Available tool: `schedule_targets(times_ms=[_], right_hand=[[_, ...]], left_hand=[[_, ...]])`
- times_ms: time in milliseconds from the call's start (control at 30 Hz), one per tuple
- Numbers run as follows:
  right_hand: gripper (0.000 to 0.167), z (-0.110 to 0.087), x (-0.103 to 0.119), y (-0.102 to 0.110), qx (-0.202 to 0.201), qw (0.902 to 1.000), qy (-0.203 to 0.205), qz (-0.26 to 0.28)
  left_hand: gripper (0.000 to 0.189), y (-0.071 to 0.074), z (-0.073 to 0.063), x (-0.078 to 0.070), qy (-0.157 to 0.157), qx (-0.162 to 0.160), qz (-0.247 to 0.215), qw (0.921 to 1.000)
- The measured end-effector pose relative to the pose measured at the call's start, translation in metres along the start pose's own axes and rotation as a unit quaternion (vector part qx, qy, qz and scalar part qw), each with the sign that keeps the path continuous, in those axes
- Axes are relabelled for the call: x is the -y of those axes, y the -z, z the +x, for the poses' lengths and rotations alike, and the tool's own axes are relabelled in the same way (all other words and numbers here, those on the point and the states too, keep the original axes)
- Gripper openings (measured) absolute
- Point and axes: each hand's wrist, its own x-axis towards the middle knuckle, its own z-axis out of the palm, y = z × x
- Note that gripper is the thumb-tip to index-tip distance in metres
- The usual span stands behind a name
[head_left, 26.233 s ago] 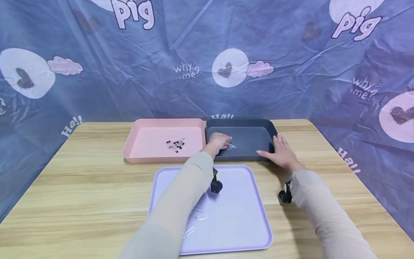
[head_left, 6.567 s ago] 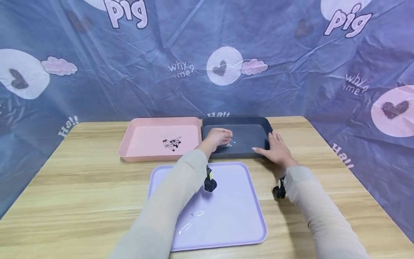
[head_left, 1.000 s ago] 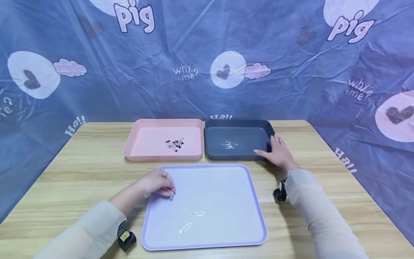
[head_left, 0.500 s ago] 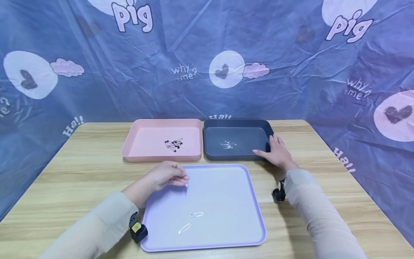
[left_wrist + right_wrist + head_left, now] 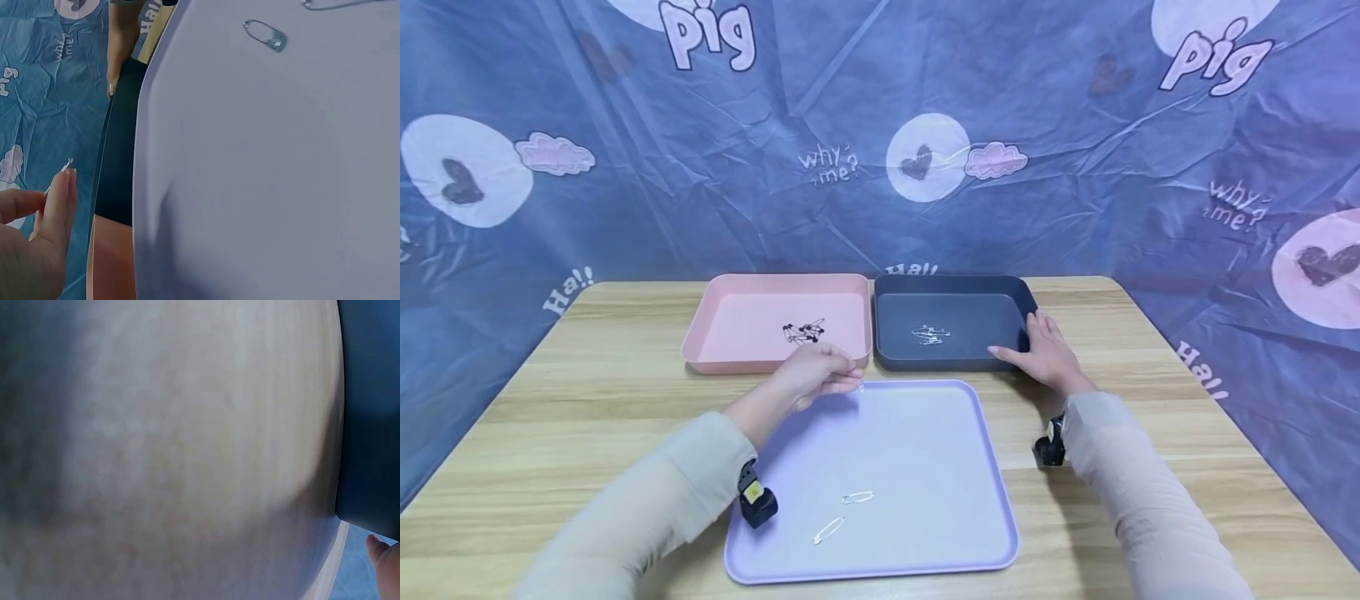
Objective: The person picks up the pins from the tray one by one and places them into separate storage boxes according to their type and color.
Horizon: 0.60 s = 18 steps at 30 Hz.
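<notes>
Between thumb and fingertips, my left hand (image 5: 811,377) pinches a small silver safety pin (image 5: 67,165). In the head view this hand is over the far edge of the lavender tray (image 5: 925,475), just before the pink tray (image 5: 730,329). Two silver safety pins, one (image 5: 857,497) behind the other (image 5: 829,531), lie on the lavender tray. My right hand (image 5: 1047,357) rests at the near right corner of the dark blue tray (image 5: 981,329), thumb and fingers spread around it. Several silver safety pins (image 5: 931,335) lie in that dark tray.
Several black safety pins (image 5: 803,332) form a small pile in the pink tray. Pink and dark trays stand side by side at the back of the wooden table (image 5: 602,417). A patterned blue cloth (image 5: 760,192) hangs behind the table.
Over the last second my left hand has moved away from me and right, carrying the pinched safety pin from the lavender tray's left side to its far edge. My right hand stays put.
</notes>
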Motion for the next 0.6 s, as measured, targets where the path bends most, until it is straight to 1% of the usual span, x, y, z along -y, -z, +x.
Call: schedule_targets(times_ms=[67,333,600], right_hand=[[0.108,0.000,-0.001,0.000,-0.002,1.0000,-0.001,0.000],[0.108,0.000,-0.001,0.001,0.001,1.0000,-0.002,-0.001],[0.109,0.000,-0.001,0.001,0.002,1.0000,-0.003,0.008]], left_hand=[[0.023,-0.005,0.004,-0.001,-0.005,-0.005,-0.010,0.9999],[0.018,-0.029,0.024,-0.006,0.003,-0.019,-0.062,0.9979],[0.009,-0.050,0.046,-0.010,-0.009,-0.029,-0.072,0.9969]])
